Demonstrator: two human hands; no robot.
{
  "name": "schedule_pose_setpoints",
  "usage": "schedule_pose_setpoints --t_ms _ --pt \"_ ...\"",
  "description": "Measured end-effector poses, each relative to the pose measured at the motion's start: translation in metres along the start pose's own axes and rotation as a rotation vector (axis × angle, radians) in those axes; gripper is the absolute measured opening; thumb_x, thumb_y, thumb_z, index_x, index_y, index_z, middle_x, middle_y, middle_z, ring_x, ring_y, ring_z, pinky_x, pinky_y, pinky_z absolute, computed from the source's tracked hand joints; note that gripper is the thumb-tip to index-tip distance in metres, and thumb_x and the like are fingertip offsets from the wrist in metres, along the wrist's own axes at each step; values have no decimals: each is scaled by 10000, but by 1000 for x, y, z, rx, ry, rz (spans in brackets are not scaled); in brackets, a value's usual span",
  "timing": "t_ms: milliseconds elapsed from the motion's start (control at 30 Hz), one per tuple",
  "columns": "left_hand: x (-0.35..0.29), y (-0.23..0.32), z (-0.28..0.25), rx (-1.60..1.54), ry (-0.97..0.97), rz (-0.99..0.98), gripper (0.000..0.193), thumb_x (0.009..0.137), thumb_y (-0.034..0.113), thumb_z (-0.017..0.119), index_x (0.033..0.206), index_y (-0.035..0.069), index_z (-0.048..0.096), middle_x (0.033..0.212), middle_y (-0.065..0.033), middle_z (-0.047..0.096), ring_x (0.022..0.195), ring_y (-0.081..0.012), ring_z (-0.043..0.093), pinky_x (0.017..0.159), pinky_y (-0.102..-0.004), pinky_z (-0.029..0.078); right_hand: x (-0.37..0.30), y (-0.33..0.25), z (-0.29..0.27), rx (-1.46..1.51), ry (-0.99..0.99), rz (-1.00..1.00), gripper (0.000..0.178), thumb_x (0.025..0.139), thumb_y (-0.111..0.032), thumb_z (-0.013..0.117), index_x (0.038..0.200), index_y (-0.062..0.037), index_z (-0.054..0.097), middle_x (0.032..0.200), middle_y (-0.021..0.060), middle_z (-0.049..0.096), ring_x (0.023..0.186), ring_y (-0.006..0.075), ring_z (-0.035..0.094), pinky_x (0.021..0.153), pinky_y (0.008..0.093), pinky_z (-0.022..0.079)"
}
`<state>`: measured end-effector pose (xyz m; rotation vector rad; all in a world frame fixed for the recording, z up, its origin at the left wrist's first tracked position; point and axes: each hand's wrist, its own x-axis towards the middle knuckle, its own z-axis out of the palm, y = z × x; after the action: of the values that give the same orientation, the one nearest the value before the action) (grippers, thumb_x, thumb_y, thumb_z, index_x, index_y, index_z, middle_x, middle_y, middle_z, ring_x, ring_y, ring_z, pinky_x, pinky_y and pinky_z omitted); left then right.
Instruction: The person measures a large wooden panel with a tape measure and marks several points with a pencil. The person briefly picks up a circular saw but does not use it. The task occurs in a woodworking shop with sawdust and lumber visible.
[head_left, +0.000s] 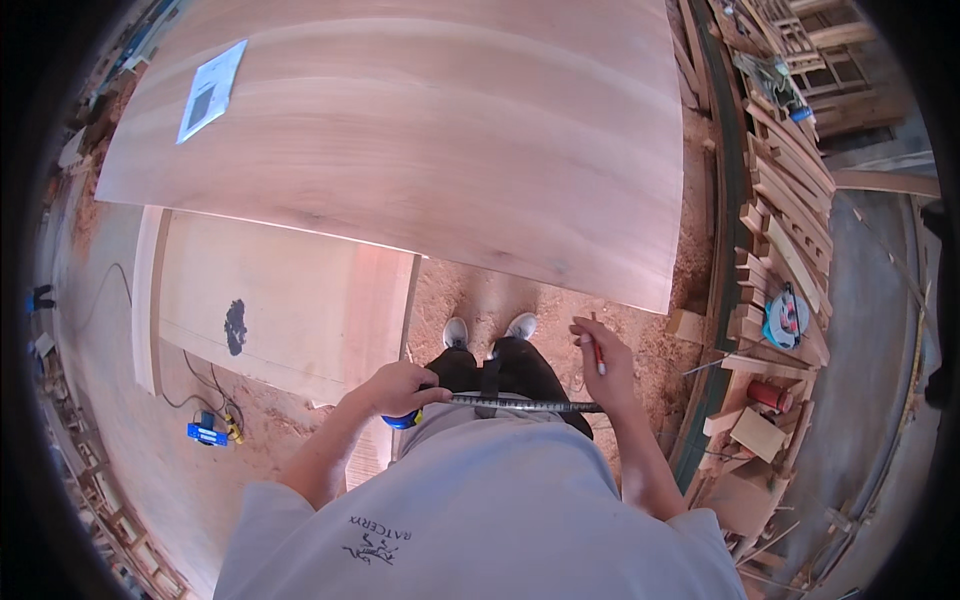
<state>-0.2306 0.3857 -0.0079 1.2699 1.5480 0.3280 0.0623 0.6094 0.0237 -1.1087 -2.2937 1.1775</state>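
Note:
My left hand (405, 388) is closed on a blue tape measure (400, 420) in front of my waist, with the thumb lying along the start of its blade. The drawn-out blade (520, 404) runs level to the right and ends near my right wrist. My right hand (608, 365) is raised a little higher, its fingers curled around a slim red and white pen or pencil (599, 357). Ahead of both hands lies a large reddish wood panel (450, 150), its near edge beyond my feet.
A white printed sheet (212, 92) lies on the panel. A lower pale board (290, 290) with a dark patch is at left, near a blue power tool (207, 430) with cords. Stacked timber (780, 220), a round blue-white container (786, 318) and a red can (769, 394) line the right.

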Motion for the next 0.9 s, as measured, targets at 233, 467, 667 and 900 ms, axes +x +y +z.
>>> schedule_pose_setpoints --t_ms 233,467,667,900 --pt "-60 12 24 21 158 -198 433 975 473 648 847 72 748 736 -148 684 684 -303 666 653 -404 510 41 -42 27 -262 -205 -277 304 935 5 596 1225 -63 655 1066 163 740 981 347 712 866 418 573" --pt "-126 25 126 -226 447 -440 438 983 431 652 823 30 723 661 -131 635 616 -210 604 624 -354 487 34 -46 26 -112 -191 -559 270 883 -6 643 1141 -80 677 965 142 732 896 338 704 760 434 573" --pt "-151 45 278 -773 803 -529 473 1016 386 630 800 -27 710 681 -72 668 622 -164 590 627 -335 492 7 -32 46 185 -10 -562 208 905 19 629 1081 -61 707 929 137 729 797 310 705 700 376 559" --pt "-175 67 375 -1508 1339 -512 452 1071 430 534 862 39 623 716 -63 637 610 -157 624 576 -278 513 -42 -45 84 177 -140 -799 180 911 -12 642 1065 -76 711 841 139 698 726 302 673 644 388 537"
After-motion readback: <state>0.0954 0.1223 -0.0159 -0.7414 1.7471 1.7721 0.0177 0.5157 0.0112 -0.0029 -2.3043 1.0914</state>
